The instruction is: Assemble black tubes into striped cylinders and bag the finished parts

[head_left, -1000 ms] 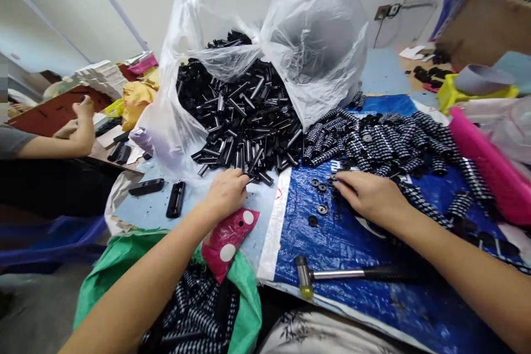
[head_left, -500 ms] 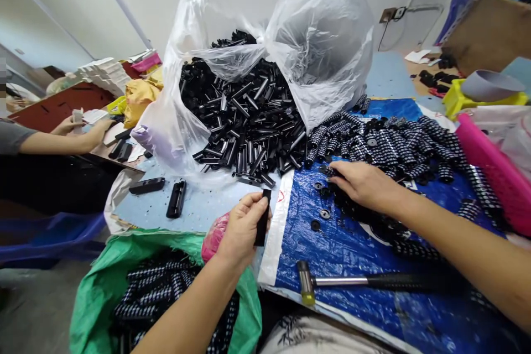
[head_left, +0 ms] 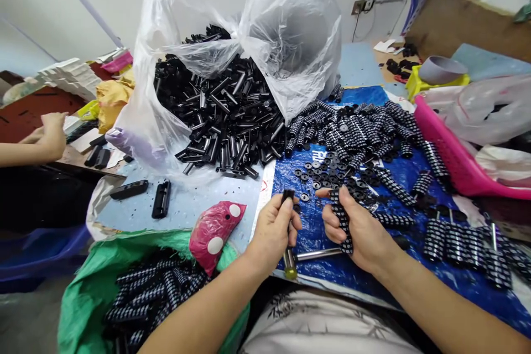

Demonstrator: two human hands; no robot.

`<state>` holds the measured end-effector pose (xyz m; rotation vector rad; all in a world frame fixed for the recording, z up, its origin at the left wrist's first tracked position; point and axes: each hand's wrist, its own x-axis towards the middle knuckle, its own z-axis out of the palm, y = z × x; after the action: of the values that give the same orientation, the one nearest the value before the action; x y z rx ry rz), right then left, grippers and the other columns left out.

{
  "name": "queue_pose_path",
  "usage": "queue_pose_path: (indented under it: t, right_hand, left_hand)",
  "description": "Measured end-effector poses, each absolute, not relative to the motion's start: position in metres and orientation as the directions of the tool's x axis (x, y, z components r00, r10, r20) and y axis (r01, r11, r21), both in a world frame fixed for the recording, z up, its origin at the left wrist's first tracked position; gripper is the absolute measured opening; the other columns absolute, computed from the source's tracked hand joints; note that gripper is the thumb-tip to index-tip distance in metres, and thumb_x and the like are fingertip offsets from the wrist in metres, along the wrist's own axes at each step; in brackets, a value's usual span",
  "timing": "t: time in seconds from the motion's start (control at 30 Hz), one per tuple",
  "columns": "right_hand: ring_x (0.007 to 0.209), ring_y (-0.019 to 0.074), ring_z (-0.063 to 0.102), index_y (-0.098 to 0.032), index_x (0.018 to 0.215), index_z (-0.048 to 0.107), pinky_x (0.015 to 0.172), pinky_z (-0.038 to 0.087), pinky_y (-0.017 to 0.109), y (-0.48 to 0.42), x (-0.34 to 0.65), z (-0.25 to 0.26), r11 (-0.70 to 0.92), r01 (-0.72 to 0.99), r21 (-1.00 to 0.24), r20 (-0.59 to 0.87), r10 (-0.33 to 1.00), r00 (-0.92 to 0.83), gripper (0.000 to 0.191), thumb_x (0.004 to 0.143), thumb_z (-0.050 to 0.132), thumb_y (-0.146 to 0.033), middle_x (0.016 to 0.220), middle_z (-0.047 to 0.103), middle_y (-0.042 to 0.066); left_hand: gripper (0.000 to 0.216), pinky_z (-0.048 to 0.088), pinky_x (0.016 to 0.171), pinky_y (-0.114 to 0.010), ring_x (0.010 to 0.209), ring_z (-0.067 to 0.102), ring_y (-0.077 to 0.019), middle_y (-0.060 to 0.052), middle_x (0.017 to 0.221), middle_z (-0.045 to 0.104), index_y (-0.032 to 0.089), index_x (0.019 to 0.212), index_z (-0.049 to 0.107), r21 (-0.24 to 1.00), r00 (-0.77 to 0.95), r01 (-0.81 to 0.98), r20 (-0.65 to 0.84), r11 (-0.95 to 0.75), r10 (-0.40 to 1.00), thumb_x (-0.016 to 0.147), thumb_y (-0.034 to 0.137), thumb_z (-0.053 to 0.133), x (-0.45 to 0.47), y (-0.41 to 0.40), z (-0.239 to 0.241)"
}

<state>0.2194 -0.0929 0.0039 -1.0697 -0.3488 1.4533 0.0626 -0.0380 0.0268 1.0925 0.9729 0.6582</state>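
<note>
A black part [head_left: 287,194] is pinched in the tightly curled left hand [head_left: 270,228]; a black-and-white patterned cylinder [head_left: 342,222] is clasped in the half-curled right hand [head_left: 367,237].

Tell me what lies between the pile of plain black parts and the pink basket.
In the head view, a heap of patterned cylinders on the blue sheet lies between the plain black parts and the pink basket.

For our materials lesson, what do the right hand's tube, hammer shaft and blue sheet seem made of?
Tube: perhaps plastic, black with pale checks, rigid-looking; finish unclear.
Hammer shaft: likely polished metal, silvery and bright.
Blue sheet: probably glossy plastic, wrinkles catching light.
</note>
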Motion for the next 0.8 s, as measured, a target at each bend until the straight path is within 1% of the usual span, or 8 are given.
queue_pose_path:
  t: [0.13,0.3,0.37,0.43,0.5,0.57,0.67,0.8]
  right_hand:
    - [0.047,0.0077,0.045,-0.023,0.099,0.067,0.044,0.04,0.021,-0.092,0.212,0.008,-0.123,-0.641,-0.757,-0.36,0.898,0.252,0.048,0.081,0.068,-0.067,0.062,0.054,-0.005]
    - [0.096,0.023,0.069,-0.022,0.1,0.07,0.081,0.059,0.036,-0.087,0.2,0.005,-0.088,-0.591,-0.802,-0.336,0.884,0.325,0.05,0.086,0.059,-0.068,0.103,0.072,0.008]
    - [0.117,0.0275,0.064,-0.024,0.12,0.066,0.093,0.057,0.041,-0.09,0.204,0.001,-0.047,-0.424,-0.905,-0.199,0.926,0.322,0.056,0.087,0.058,-0.069,0.125,0.067,0.01]
    - [0.139,0.0318,0.048,-0.029,0.144,0.049,0.105,0.051,0.046,-0.097,0.215,-0.005,0.101,-0.069,-0.992,0.075,0.948,0.308,0.08,0.078,0.07,-0.069,0.152,0.049,0.011]
    - [0.151,0.0344,0.028,-0.032,0.157,0.029,0.116,0.041,0.051,-0.104,0.228,-0.009,0.278,0.339,-0.899,0.351,0.92,0.176,0.108,0.068,0.084,-0.061,0.166,0.026,0.011]
    - [0.152,0.0338,0.027,-0.03,0.16,0.023,0.12,0.035,0.053,-0.11,0.239,-0.012,0.403,0.576,-0.711,0.497,0.868,0.007,0.109,0.072,0.085,-0.048,0.167,0.024,0.012]
    - [0.143,0.0307,0.043,-0.023,0.158,0.028,0.119,0.039,0.049,-0.113,0.242,-0.012,0.479,0.667,-0.571,0.587,0.806,-0.077,0.094,0.081,0.08,-0.035,0.156,0.043,0.014]
    - [0.137,0.034,0.05,-0.017,0.157,0.031,0.114,0.045,0.051,-0.116,0.233,-0.006,0.511,0.712,-0.481,0.652,0.752,-0.099,0.099,0.076,0.084,-0.039,0.149,0.049,0.019]
  left_hand:
    - [0.033,0.034,0.047,-0.021,0.046,0.043,-0.0057,0.004,0.066,0.058,0.017,0.083,0.058,0.969,0.408,0.051,-0.242,0.242,0.881,0.089,0.049,0.063,0.073,-0.051,0.023]
    - [0.026,0.044,0.069,-0.024,0.072,0.053,-0.0119,0.001,0.081,0.064,0.016,0.09,0.068,0.986,0.466,-0.006,-0.146,0.168,0.872,0.074,0.032,0.081,0.09,-0.056,0.019]
    - [0.023,0.041,0.066,-0.024,0.068,0.049,-0.0109,0.002,0.075,0.06,0.015,0.087,0.069,0.984,0.478,0.004,-0.16,0.18,0.864,0.077,0.034,0.078,0.09,-0.055,0.02]
    - [0.025,0.039,0.062,-0.024,0.065,0.045,-0.0097,0.003,0.07,0.055,0.014,0.083,0.067,0.975,0.475,0.002,-0.195,0.22,0.858,0.078,0.036,0.077,0.086,-0.052,0.025]
    - [0.029,0.037,0.059,-0.023,0.062,0.042,-0.0087,0.004,0.067,0.052,0.014,0.079,0.064,0.96,0.489,-0.004,-0.243,0.281,0.838,0.075,0.039,0.08,0.079,-0.051,0.03]
    - [0.035,0.035,0.056,-0.022,0.059,0.039,-0.0078,0.005,0.064,0.048,0.015,0.075,0.061,0.948,0.505,0.007,-0.277,0.317,0.817,0.072,0.042,0.083,0.073,-0.051,0.034]
    - [0.043,0.032,0.053,-0.023,0.055,0.038,-0.0075,0.005,0.062,0.046,0.016,0.076,0.059,0.949,0.473,0.016,-0.285,0.316,0.834,0.077,0.056,0.076,0.071,-0.053,0.033]
    - [0.052,0.032,0.053,-0.025,0.054,0.039,-0.0095,0.003,0.066,0.05,0.018,0.084,0.059,0.967,0.347,0.029,-0.248,0.254,0.904,0.096,0.066,0.043,0.073,-0.058,0.024]
